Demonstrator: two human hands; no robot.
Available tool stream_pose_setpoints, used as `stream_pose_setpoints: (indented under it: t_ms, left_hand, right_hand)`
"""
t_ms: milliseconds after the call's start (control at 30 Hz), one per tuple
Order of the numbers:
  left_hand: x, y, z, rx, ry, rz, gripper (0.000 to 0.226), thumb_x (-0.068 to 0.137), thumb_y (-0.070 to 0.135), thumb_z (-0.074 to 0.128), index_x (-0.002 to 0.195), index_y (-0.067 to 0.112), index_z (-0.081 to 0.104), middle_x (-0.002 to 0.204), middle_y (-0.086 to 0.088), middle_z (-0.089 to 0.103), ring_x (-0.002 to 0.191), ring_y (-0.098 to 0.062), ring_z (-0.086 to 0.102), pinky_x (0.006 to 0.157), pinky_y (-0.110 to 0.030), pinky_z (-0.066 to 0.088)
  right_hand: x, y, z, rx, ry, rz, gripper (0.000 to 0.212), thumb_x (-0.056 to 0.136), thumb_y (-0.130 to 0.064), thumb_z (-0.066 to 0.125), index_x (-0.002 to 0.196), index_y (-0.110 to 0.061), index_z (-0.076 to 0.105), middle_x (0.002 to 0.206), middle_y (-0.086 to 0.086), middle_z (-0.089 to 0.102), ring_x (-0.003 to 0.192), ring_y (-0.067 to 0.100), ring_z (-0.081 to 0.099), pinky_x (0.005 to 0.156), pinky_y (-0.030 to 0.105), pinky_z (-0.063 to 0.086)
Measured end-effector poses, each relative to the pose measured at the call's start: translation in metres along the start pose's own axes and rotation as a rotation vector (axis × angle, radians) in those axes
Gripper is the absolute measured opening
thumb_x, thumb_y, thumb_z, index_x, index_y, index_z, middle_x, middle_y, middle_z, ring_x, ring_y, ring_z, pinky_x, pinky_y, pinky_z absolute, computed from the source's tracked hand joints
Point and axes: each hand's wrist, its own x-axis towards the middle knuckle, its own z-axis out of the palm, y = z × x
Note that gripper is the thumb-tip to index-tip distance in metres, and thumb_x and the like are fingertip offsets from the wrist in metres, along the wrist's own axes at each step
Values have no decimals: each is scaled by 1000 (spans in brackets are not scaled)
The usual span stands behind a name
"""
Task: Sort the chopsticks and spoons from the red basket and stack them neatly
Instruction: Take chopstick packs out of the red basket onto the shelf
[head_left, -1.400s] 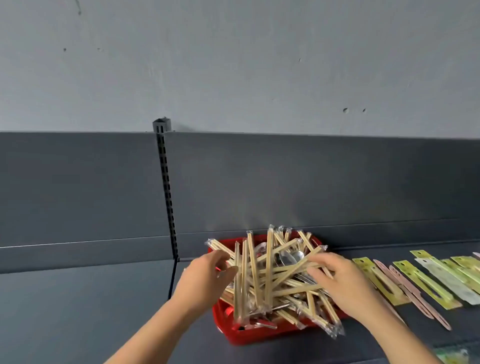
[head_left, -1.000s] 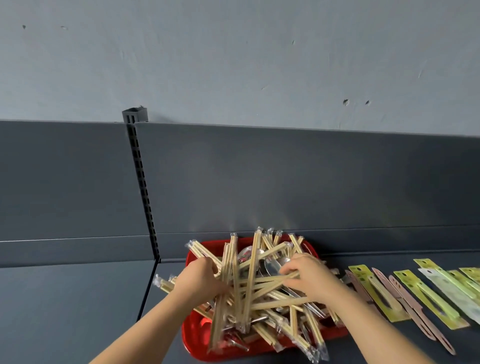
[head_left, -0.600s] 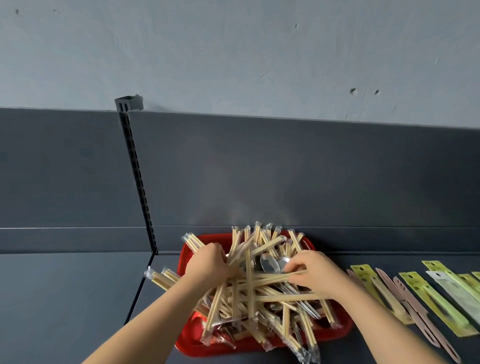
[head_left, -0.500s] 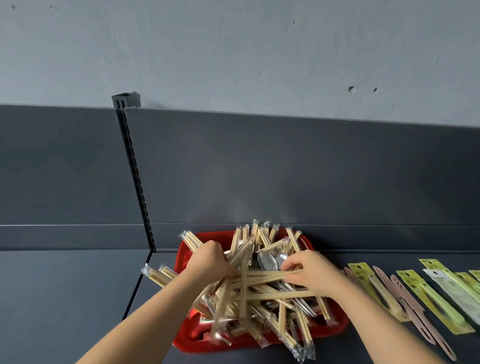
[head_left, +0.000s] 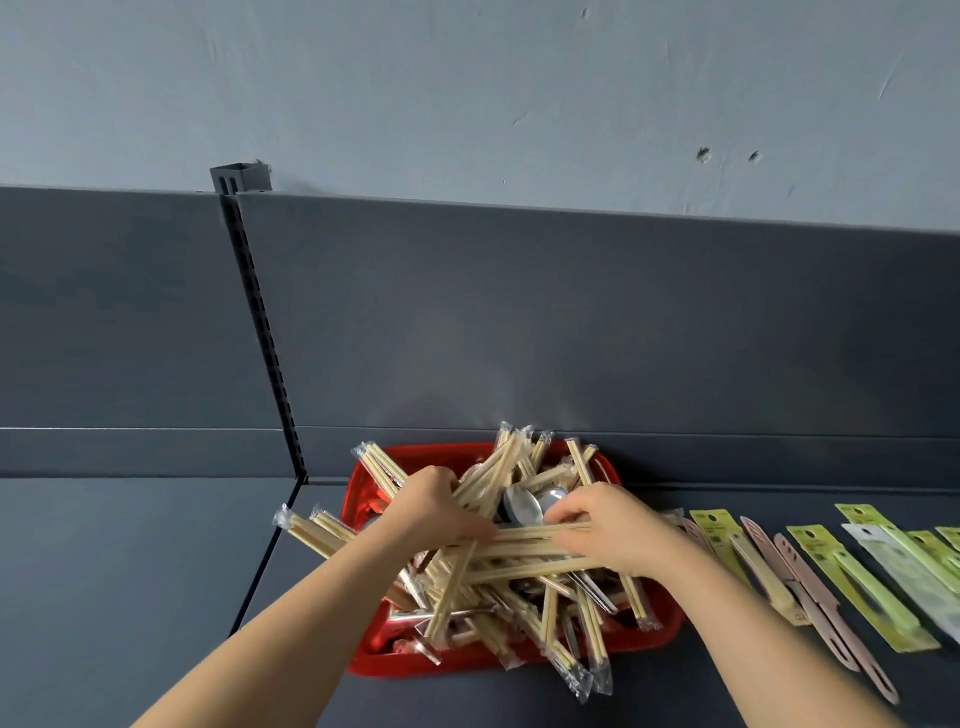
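- Dark grey shelf deck (head_left: 130, 571), grey back panel (head_left: 519, 312) behind it; the red basket (head_left: 644, 636) sat at the foot of that panel.
- Wrapped chopsticks (head_left: 550, 618) filled the basket in a loose crisscross heap. They were pale wood in clear sleeves, and several ends overhung the basket's left and near rims.
- Spoons (head_left: 522, 506) showed as two metal bowls toward the back of the basket, mostly buried under the sticks.
- A crosswise bundle (head_left: 524, 545) of chopsticks lay on top of the heap, its long axis running left to right across the basket's middle.
- My left hand (head_left: 436, 512) gripped the bundle's left end with fingers curled down. My right hand (head_left: 613, 530) held its right half, fingers closed over it from above.
- Finding: the bundle lay between both hands, neither one nearer. Loose sticks crossed beneath it, so I judged a level, straight-up lift was needed to avoid dragging them out.
- Finding: the sleeves looked slick, and a pair could slide endways out of the grip.
- Carded utensils (head_left: 831, 577) lay in a row right of the basket, apart from it.
- No sorted stack was visible beside the basket; I judged the task barely begun.
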Motion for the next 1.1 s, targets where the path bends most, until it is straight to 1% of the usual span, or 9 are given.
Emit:
stream_pose_setpoints:
  t_ms: [67, 133, 200, 300, 467, 600, 800, 900, 1100]
  left_hand:
    - [0, -4, -4, -24, -25, 9, 32, 64, 36, 81, 83, 15, 67, 77, 0, 67, 67, -15, 62, 60, -30, 52]
    - [-3, -8, -8, -21, -17, 14, 21, 68, 29, 79, 79, 16, 65, 71, 1, 63, 61, -14, 57, 54, -27, 47]
    - [-6, -11, -14, -79, 9, 20, 22, 69, 27, 80, 80, 13, 66, 70, -1, 62, 57, -15, 54, 49, -25, 43]
    - [-12, -14, -25, -173, 55, 41, 18, 78, 27, 78, 81, 13, 67, 67, 0, 63, 51, -13, 55, 44, -23, 43]
    - [-22, -19, -45, -327, 114, 117, 17, 86, 32, 70, 81, 15, 72, 74, -3, 73, 68, -19, 66, 62, -29, 47]
    - [-32, -17, -59, -442, 190, 143, 26, 91, 33, 65, 76, 12, 67, 49, 12, 61, 39, 2, 50, 41, -10, 37]
    - [-52, -15, -70, -674, 272, 159, 37, 97, 33, 54, 85, -2, 56, 54, 1, 55, 45, -13, 52, 47, -26, 45]
    - [-66, -27, -76, -715, 374, 169, 33, 95, 31, 58, 81, 1, 56, 54, -5, 58, 44, -19, 57, 44, -28, 47]
    - [-100, -101, -92, -760, 549, 35, 25, 89, 29, 67, 77, 7, 63, 57, -6, 64, 44, -18, 59, 43, -25, 49]
  right_hand:
    - [-5, 2, 0, -2, -39, 1, 51, 66, -53, 71, 113, -35, 67, 89, -26, 62, 79, -10, 57, 70, 14, 47]
    - [-9, 4, 1, -30, -78, 7, 65, 57, -59, 75, 118, -37, 64, 93, -27, 58, 83, -7, 56, 71, 15, 46]
    - [-11, 6, 2, -30, -81, 22, 59, 61, -55, 77, 115, -37, 65, 107, -24, 61, 95, -1, 59, 81, 24, 53]
    - [-12, 4, 1, -7, -90, 18, 33, 70, -46, 77, 100, -36, 70, 97, -15, 68, 86, 6, 66, 82, 36, 57]
    - [-15, 0, -14, 10, -56, -1, 12, 74, -38, 74, 86, -36, 72, 82, -10, 70, 75, 7, 65, 73, 31, 56]
    - [-20, -4, -40, 71, 34, -4, 11, 79, -33, 72, 89, -37, 74, 86, -9, 72, 79, 11, 67, 75, 35, 56]
    - [-25, -28, -45, 306, 222, -25, 14, 83, -27, 73, 95, -34, 75, 83, -12, 75, 76, 4, 69, 69, 22, 54]
    - [-16, -56, -29, 446, 303, -50, 10, 82, -27, 74, 91, -31, 76, 81, -9, 75, 77, 10, 70, 75, 32, 56]
    - [18, -132, 26, 536, 238, -141, 15, 84, -24, 72, 77, -37, 71, 78, -16, 74, 75, 2, 69, 73, 23, 54]
